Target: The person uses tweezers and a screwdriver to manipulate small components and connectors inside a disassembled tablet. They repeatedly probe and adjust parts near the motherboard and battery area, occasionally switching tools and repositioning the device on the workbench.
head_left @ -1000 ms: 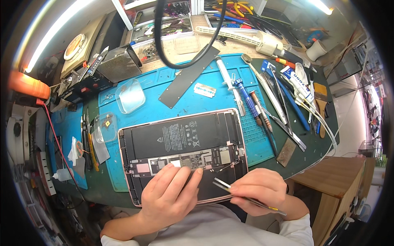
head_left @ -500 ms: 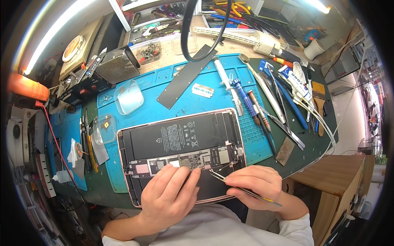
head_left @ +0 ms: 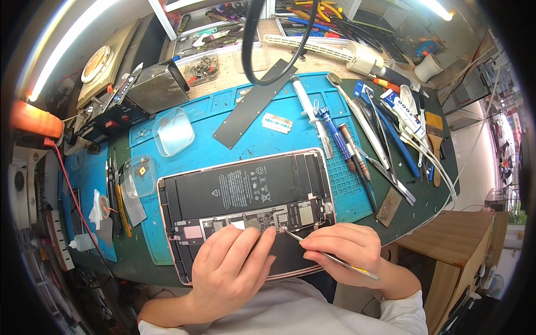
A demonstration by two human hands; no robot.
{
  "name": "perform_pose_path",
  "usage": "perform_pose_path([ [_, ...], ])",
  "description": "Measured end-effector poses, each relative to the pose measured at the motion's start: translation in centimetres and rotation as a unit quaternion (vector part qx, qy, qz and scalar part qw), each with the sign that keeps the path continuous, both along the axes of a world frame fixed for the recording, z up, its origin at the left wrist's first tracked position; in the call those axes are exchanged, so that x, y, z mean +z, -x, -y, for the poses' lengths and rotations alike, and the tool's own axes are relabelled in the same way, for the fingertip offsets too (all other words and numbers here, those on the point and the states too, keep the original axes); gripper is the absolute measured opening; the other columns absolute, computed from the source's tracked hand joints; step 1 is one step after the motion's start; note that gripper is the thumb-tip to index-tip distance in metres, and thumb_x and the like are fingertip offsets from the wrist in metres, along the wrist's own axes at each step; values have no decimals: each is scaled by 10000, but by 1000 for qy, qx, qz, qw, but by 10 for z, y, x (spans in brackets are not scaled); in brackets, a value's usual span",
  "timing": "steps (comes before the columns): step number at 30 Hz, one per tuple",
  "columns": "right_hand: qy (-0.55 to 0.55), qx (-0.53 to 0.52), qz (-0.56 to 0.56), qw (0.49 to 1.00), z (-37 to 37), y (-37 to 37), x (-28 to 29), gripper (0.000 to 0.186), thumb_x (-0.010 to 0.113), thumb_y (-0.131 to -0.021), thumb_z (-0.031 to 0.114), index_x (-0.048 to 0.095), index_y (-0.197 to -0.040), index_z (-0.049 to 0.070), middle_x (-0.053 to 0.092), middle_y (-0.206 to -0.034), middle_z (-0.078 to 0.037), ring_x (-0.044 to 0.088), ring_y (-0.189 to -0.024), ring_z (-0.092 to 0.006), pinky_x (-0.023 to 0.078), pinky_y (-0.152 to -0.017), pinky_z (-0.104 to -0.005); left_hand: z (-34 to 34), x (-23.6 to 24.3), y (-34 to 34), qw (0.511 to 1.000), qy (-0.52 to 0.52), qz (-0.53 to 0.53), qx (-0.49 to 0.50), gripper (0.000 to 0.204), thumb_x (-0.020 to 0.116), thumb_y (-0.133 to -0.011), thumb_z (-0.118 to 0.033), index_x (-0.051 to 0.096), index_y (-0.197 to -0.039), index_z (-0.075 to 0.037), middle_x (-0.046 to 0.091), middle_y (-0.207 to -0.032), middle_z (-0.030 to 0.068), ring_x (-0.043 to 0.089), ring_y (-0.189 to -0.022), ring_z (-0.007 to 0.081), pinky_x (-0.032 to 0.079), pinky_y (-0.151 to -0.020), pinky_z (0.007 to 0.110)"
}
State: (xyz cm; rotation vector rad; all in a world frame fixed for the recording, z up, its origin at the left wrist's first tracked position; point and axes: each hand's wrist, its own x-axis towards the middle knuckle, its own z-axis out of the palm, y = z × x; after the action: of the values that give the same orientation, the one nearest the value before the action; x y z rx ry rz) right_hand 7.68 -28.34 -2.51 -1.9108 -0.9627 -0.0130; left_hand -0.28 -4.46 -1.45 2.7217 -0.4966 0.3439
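Observation:
An opened tablet (head_left: 296,164) lies on the blue mat, its insides facing up. It shows a large black battery (head_left: 237,187) and, nearer me, a long logic board (head_left: 304,215). My left hand (head_left: 231,257) rests over the near side, fingers bent and slightly apart. Its fingertips touch the board; the thumb hangs lower, and what lies under the palm is hidden. My right hand (head_left: 346,248) pinches metal tweezers (head_left: 335,258) between thumb and fingers. Their tips meet the board just right of my left index fingertip and look closed together.
Behind the tablet lie a dark metal plate (head_left: 251,109), a razor blade (head_left: 277,123) and a syringe (head_left: 304,100). Blue screwdrivers (head_left: 334,131), a brush (head_left: 434,125) and other tools crowd the right. Clear plastic boxes (head_left: 173,133) stand left. A black cable loop (head_left: 248,67) hangs overhead.
The tweezers have moved up and slightly left, from above the tablet's near right part onto the board. Their tips have closed together. My left hand has barely moved.

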Motion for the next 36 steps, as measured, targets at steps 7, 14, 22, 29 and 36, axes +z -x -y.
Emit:
perform_pose_path([
  [7,15,0,-3,1000,-1,-1,0,276,902,-802,46,779,-1048,29,781,-956,-106,758,-771,-244,603,-646,-312,-2,-3,0,1000,-3,-12,-14,528,820,-748,-137,769,-1271,-89,621,-1186,72,582,-1107,309,483,-972,458],
  [14,21,2,-5,1000,-2,-2,3,284,904,-798,43,780,-1053,29,779,-953,-106,755,-762,-244,603,-634,-315,-1,-4,-2,1000,-18,3,-10,490,782,-755,-126,774,-1244,-107,609,-1156,54,591,-1054,256,501,-985,425],
  [22,16,-11,2,1000,-3,-1,1,223,898,-816,76,799,-1014,43,789,-928,-89,750,-729,-214,565,-614,-285,0,-8,-1,1000,-25,10,-14,555,796,-719,-120,778,-1274,-117,600,-1150,65,577,-1084,295,479,-971,458],
  [29,12,-8,-4,1000,-3,-1,2,222,890,-826,67,797,-1026,40,788,-937,-88,747,-729,-211,559,-612,-285,0,-6,0,999,-31,5,-15,567,800,-705,-122,780,-1273,-121,597,-1153,69,576,-1089,298,482,-984,465],
  [36,11,-9,-1,1000,-3,-1,0,230,890,-820,59,793,-1028,38,787,-944,-88,745,-731,-212,560,-617,-286,0,-9,-1,999,-25,16,-14,545,787,-703,-103,786,-1248,-108,611,-1145,72,590,-1080,303,494,-966,460],
])
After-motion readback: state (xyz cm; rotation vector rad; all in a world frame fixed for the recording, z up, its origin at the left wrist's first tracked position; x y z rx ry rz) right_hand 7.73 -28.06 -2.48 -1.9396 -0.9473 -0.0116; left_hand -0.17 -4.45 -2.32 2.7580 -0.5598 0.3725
